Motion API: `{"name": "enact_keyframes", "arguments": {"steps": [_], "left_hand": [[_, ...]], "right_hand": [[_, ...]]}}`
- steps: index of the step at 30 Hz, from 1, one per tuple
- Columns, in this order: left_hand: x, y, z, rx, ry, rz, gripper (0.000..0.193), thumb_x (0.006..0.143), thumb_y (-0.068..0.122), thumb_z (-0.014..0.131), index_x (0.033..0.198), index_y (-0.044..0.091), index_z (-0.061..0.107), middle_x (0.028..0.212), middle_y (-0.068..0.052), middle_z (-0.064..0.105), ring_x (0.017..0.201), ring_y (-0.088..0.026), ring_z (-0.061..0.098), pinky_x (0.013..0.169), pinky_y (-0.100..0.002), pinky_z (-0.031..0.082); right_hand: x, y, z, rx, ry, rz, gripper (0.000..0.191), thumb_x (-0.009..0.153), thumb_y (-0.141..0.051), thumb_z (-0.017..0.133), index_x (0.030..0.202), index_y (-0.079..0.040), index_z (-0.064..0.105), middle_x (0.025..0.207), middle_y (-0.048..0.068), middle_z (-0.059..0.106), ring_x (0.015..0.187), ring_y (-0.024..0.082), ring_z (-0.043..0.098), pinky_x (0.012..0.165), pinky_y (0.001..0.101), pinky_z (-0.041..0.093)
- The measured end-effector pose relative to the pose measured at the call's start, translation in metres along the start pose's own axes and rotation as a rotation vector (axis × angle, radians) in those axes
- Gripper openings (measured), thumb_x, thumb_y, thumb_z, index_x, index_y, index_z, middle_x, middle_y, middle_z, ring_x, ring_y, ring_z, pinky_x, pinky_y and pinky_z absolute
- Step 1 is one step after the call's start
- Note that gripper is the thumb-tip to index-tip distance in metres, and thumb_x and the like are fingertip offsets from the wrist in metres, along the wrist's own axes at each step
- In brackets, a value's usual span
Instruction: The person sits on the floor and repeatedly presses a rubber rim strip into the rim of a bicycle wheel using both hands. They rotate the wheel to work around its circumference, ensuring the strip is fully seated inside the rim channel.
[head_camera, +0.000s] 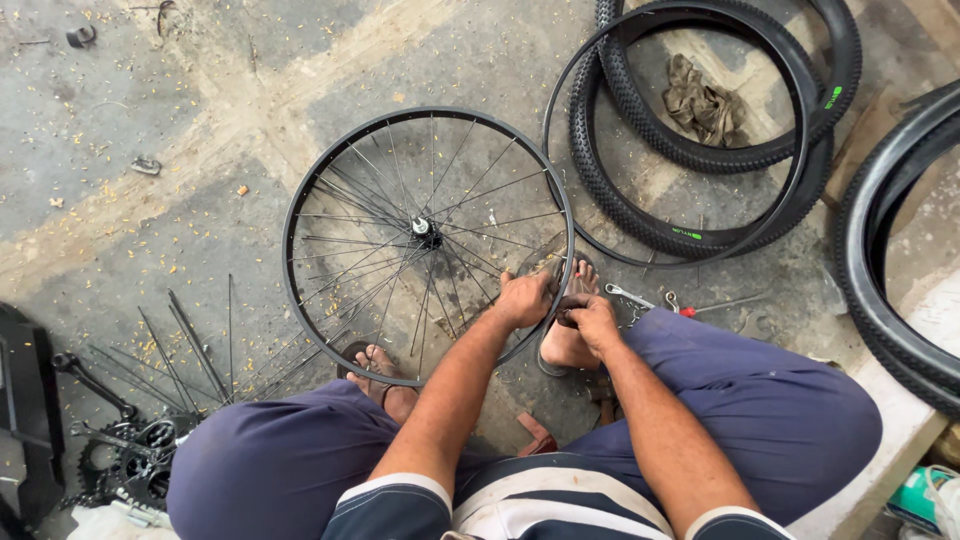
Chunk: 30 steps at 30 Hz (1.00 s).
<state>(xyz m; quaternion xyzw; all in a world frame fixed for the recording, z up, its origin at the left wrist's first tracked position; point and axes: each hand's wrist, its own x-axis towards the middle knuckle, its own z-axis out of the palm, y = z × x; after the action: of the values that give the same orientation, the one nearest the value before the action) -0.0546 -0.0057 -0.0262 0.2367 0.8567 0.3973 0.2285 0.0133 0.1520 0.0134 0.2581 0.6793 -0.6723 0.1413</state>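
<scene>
At far left, loose spokes (190, 350) and a chainring (130, 460) lie on the gritty concrete floor (150, 230). The spoked wheel (428, 245) rests flat between the person's feet. The left hand (524, 298) clamps the rim's near-right edge; the right hand (592, 318) pinches something small beside it (I cannot tell what). Steadying the rim firmly seems wise. 2 tyres (720, 130) lie far right.

Two black tyres (640, 190) lie far right, a crumpled rag (705, 105) inside them; loose spokes (185, 350) and a chainring (135, 465) near left.
</scene>
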Motion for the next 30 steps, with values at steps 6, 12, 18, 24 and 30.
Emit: {"name": "enact_keyframes", "arguments": {"steps": [6,12,18,24,30], "left_hand": [[-0.003,0.0,-0.002,-0.007,0.013,0.026,0.03,0.079,0.019,0.063,0.11,0.019,0.064,0.098,-0.009,0.077,0.101,-0.031,0.07,0.091,-0.056,0.034],[-0.017,0.015,-0.005,0.126,0.185,-0.092,0.029,0.087,0.019,0.066,0.116,0.016,0.065,0.111,-0.017,0.069,0.114,-0.037,0.062,0.102,-0.054,0.036],[-0.051,0.011,0.028,0.054,0.861,-0.527,0.075,0.069,0.016,0.073,0.137,-0.008,0.051,0.139,-0.028,0.045,0.127,-0.047,0.047,0.106,-0.053,0.035],[-0.074,-0.022,0.043,-0.235,0.247,-0.673,0.036,0.087,0.029,0.077,0.109,0.002,0.07,0.115,-0.023,0.07,0.113,-0.039,0.066,0.097,-0.048,0.051],[-0.095,-0.03,0.039,-0.427,0.302,-0.442,0.032,0.085,0.025,0.081,0.101,0.0,0.068,0.096,-0.02,0.074,0.087,-0.031,0.071,0.079,-0.043,0.055]], "right_hand": [[0.001,0.001,-0.001,0.044,0.008,0.037,0.019,0.089,0.008,0.062,0.102,0.006,0.075,0.088,0.009,0.075,0.075,0.017,0.072,0.072,0.0277,0.06],[0.002,0.003,0.0,0.029,0.028,0.012,0.018,0.09,0.006,0.066,0.105,0.006,0.075,0.09,0.01,0.076,0.075,0.016,0.072,0.071,0.0269,0.06],[0.001,0.0,0.001,-0.18,0.108,-0.005,0.021,0.085,0.004,0.071,0.104,0.001,0.079,0.089,0.008,0.076,0.073,0.015,0.069,0.068,0.0278,0.057],[0.006,0.007,-0.006,-0.638,0.2,-0.307,0.029,0.076,-0.011,0.083,0.104,-0.004,0.08,0.099,0.017,0.076,0.091,0.029,0.074,0.083,0.0383,0.056],[0.0,0.017,-0.002,-0.266,0.112,-0.166,0.024,0.085,-0.001,0.071,0.109,-0.003,0.075,0.097,0.011,0.078,0.083,0.021,0.073,0.075,0.0315,0.059]]}}
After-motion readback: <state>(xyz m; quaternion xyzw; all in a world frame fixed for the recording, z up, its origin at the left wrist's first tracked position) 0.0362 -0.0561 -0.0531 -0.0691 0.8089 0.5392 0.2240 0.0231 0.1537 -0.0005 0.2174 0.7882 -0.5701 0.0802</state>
